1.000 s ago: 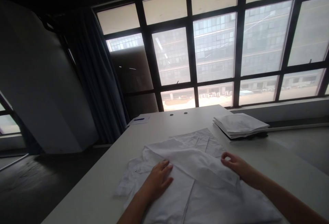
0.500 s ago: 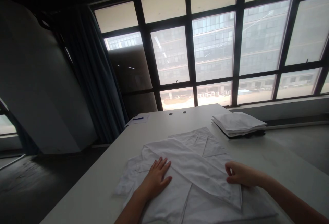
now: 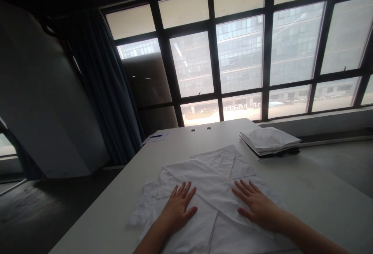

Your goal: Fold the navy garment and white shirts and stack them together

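A white garment, with one part folded diagonally across its front, lies spread on the white table. My left hand rests flat on the garment's left part, fingers spread. On the folded-over part, my right hand lies palm down with its fingers stretched out. Neither hand grips the cloth. My right forearm covers some of the garment's lower right side, and its near edge runs out of view.
A stack of folded white cloth with a dark layer beneath sits at the table's right edge. Paper with a blue pen lies at the far left corner. Windows and a blue curtain stand beyond.
My right hand has let go of the garment's right edge, moved left and flattened onto the folded part. My left hand has stayed nearly in place.
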`<state>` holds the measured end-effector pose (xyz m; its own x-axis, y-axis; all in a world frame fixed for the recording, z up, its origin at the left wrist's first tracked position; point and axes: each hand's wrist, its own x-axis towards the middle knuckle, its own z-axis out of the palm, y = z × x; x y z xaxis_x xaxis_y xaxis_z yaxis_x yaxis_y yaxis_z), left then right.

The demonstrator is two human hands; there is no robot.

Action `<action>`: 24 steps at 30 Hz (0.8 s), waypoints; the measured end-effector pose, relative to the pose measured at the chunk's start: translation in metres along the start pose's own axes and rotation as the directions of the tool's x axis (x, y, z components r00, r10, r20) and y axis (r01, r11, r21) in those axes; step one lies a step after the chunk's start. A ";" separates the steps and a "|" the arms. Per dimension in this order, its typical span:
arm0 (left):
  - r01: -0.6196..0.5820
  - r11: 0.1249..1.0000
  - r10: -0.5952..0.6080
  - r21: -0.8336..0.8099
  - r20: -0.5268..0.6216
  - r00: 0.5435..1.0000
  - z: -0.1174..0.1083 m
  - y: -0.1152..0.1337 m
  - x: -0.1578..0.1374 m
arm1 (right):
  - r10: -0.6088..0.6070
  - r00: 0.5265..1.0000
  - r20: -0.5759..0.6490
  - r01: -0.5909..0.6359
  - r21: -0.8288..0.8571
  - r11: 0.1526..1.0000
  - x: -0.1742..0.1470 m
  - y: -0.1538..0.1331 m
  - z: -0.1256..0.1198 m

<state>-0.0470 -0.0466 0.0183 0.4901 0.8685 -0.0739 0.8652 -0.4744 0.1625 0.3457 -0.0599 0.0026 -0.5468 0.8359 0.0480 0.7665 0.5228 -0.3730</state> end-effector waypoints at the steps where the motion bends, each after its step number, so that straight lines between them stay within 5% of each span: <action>1: 0.004 1.000 -0.003 -0.008 0.010 1.000 0.000 0.003 -0.004 | 0.003 1.000 0.029 -0.003 0.006 1.000 -0.004 0.000 0.001; 5: 0.014 0.995 -0.004 -0.097 0.098 0.995 -0.009 0.026 -0.030 | 0.002 0.996 0.086 -0.005 0.025 1.000 -0.030 -0.006 -0.011; 11: -0.023 0.930 0.100 -0.366 0.192 0.976 -0.069 0.057 -0.063 | 0.196 0.958 0.208 -0.169 -0.139 0.976 -0.048 -0.037 -0.056; 14: 0.058 0.937 -0.064 -0.345 -0.006 0.998 -0.075 0.028 -0.053 | 0.192 0.965 0.177 -0.166 -0.153 0.974 -0.024 -0.048 -0.068; 18: 0.260 0.939 -0.319 -0.226 -0.288 0.903 -0.040 -0.042 -0.032 | 0.050 0.998 0.049 -0.052 0.035 0.998 0.036 -0.060 -0.060; 21: 0.343 0.906 -0.412 -0.249 -0.324 0.852 -0.011 -0.075 -0.026 | 0.077 0.997 0.006 -0.077 0.126 0.989 0.089 -0.069 -0.041; 24: 0.360 0.901 -0.425 -0.240 -0.337 0.840 0.000 -0.082 -0.028 | 0.145 0.989 -0.041 -0.137 0.151 0.979 0.135 -0.075 -0.017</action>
<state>-0.1313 -0.0322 0.0070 0.0080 0.9798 0.2000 0.9311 -0.0803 0.3559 0.2204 0.0167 0.0530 -0.4157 0.9090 0.0309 0.7747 0.3717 -0.5116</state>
